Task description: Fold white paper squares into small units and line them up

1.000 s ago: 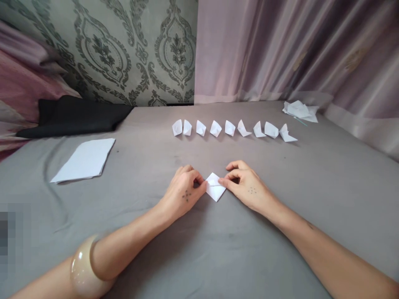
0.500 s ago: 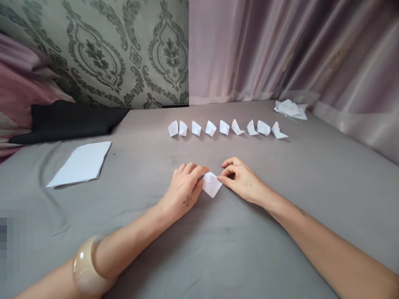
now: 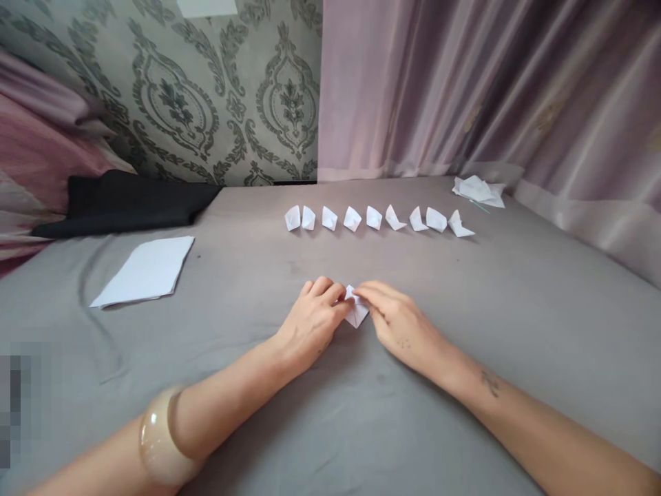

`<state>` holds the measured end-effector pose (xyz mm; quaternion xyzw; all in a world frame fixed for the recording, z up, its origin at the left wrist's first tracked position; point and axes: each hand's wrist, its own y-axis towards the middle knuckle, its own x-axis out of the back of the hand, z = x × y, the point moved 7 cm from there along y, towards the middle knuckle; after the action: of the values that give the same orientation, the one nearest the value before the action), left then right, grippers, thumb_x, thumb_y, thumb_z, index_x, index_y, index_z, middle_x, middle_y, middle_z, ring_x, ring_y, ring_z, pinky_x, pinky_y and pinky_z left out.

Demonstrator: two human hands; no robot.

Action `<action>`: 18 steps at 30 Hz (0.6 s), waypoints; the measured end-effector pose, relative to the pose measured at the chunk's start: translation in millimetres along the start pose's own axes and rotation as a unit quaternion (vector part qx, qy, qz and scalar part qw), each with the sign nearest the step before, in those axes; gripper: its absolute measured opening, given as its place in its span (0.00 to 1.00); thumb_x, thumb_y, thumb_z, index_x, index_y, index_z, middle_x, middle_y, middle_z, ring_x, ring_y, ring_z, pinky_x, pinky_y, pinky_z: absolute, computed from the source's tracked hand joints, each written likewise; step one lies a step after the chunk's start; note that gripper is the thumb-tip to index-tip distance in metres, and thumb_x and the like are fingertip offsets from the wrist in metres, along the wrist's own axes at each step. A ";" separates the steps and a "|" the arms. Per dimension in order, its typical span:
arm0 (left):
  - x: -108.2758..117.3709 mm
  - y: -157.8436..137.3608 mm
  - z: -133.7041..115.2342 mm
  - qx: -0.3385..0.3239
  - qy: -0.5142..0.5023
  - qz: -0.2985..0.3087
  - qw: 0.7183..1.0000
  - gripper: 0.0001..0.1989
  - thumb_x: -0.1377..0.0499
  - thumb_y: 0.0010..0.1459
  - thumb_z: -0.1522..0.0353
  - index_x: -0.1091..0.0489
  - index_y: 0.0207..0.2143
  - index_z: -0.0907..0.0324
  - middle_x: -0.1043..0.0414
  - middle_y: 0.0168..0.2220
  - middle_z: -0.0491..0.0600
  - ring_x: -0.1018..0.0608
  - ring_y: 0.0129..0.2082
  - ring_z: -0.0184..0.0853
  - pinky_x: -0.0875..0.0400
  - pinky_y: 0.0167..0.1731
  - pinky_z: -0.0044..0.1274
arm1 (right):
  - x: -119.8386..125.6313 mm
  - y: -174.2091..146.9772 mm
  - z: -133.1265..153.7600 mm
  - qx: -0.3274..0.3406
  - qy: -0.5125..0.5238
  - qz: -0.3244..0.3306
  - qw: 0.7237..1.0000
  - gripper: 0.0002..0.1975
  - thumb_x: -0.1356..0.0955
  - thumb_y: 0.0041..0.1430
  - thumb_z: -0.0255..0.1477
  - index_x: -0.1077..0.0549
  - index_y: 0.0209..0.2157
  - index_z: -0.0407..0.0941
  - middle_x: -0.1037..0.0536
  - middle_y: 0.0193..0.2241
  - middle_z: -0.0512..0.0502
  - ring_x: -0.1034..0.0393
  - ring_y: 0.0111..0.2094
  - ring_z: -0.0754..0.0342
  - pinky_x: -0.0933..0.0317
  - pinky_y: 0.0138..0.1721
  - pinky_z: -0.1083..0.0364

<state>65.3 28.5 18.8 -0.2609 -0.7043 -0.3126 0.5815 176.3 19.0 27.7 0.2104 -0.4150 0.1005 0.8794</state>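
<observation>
A small white diamond of folded paper (image 3: 357, 317) lies on the flat grey cloth (image 3: 372, 427), and both hands are on it. The left hand (image 3: 316, 320), at the left of the diamond, is closed, with its fingers bent and its thumb on the paper, pinching it. The right hand (image 3: 405, 324), at the right of the diamond, has its fingers almost straight and close together, with the tips touching the paper's top edge; I cannot tell if it grips too. Behind the diamond stands a row of nine little white folded paper shapes (image 3: 352, 219). Far to its left is a flat stack of white paper sheets (image 3: 147, 272), and far behind it on the right is a messy white paper pile (image 3: 474, 188)
</observation>
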 end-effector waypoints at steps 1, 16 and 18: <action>-0.4 -0.7 -1.7 -0.001 0.007 0.007 1.000 0.15 0.56 0.65 0.73 0.31 0.45 0.59 0.32 0.43 0.53 0.35 0.42 0.40 0.40 0.39 0.31 | -4.8 -2.4 4.9 0.012 -0.030 0.022 0.999 0.21 0.45 0.61 0.16 0.30 0.48 0.46 0.27 0.46 0.43 0.33 0.48 0.50 0.36 0.48 0.50; -0.4 -20.9 -5.3 0.059 0.057 0.031 0.996 0.12 0.52 0.60 0.74 0.31 0.40 0.62 0.33 0.35 0.53 0.32 0.32 0.38 0.32 0.33 0.30 | -13.4 -8.1 16.4 0.023 -0.158 0.098 0.982 0.21 0.41 0.66 0.34 0.37 0.57 0.43 0.30 0.50 0.37 0.35 0.46 0.43 0.34 0.44 0.44; -0.4 -23.0 -4.7 0.068 0.061 0.030 0.995 0.12 0.52 0.60 0.74 0.30 0.40 0.62 0.33 0.35 0.54 0.32 0.32 0.38 0.32 0.33 0.30 | -13.8 -4.9 15.5 0.016 -0.161 0.103 0.981 0.20 0.42 0.66 0.33 0.35 0.56 0.42 0.29 0.47 0.37 0.34 0.44 0.44 0.34 0.43 0.45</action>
<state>51.6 9.6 15.8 -0.2223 -0.6787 -0.2621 0.6490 158.6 7.6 24.4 0.1938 -0.5689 0.1617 0.7827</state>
